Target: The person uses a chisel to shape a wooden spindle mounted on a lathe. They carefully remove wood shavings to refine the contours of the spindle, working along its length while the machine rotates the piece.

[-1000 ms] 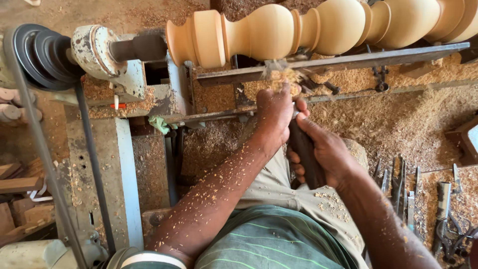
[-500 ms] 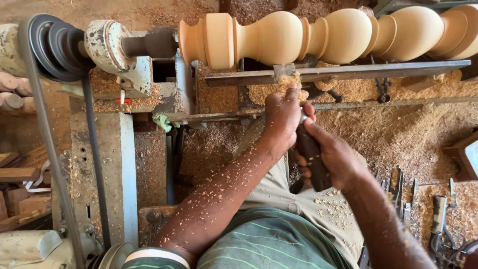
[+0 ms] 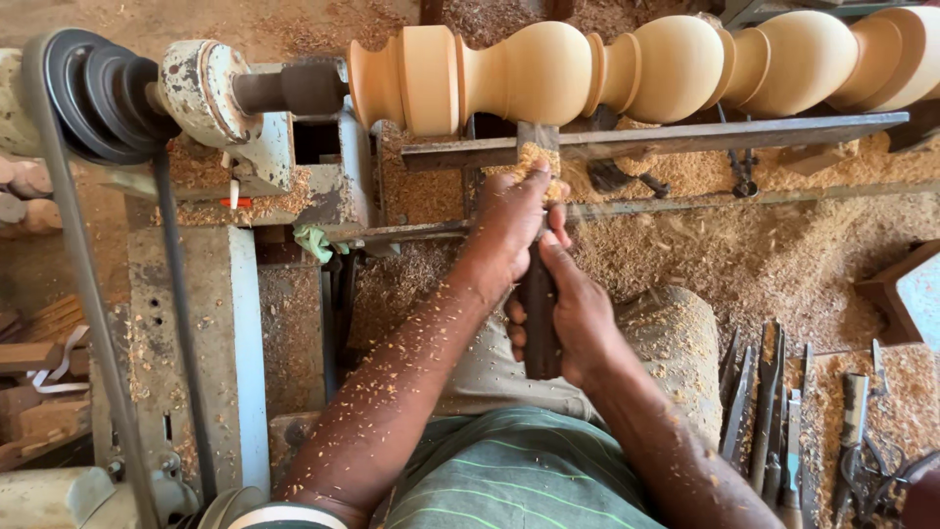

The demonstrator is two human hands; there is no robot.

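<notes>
Sawdust-covered lathe bed (image 3: pixel 685 245) carrying a turned wooden spindle (image 3: pixel 627 69). Left hand (image 3: pixel 514 220) and right hand (image 3: pixel 568 313) both closed around a dark-handled chisel (image 3: pixel 539 313), its tip at the tool rest (image 3: pixel 666 137).

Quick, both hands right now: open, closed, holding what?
Left hand: closed over the front of the turning tool, at the tool rest.
Right hand: closed around the tool's dark handle.

Bright, warm daylight; soft shadows beneath the pale turned wooden spindle (image 3: pixel 627 69); sharp centre, slight bending at edges.
</notes>
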